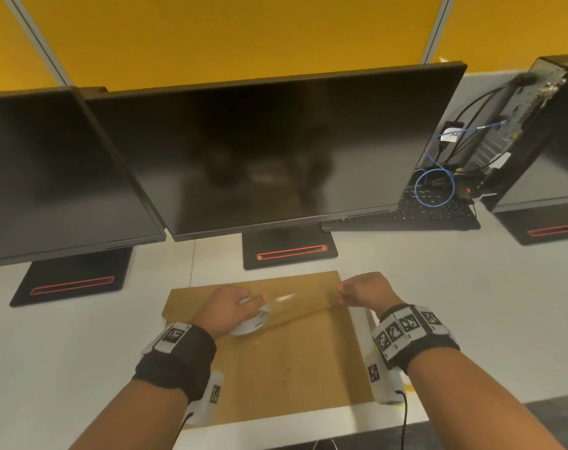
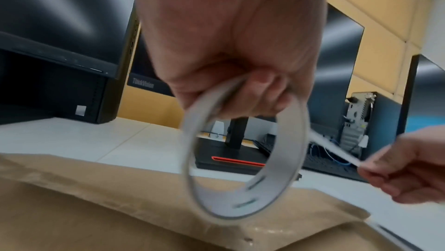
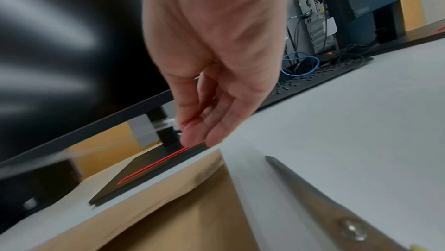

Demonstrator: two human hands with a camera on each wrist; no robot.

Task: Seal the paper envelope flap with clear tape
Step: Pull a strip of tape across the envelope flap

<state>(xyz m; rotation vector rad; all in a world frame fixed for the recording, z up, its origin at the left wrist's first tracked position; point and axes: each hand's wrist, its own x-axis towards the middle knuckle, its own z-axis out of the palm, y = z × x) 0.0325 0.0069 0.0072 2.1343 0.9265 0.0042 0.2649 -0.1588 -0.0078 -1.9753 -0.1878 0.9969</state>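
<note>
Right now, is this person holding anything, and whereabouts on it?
Yes. The left hand grips the tape roll by its top rim; the right hand pinches the free end of the tape strip pulled from it.

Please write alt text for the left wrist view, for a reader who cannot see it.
The left hand grips a roll of clear tape above a brown paper envelope, while the right hand pinches the pulled-out tape strip. Dark monitors stand behind on a white desk.
</note>
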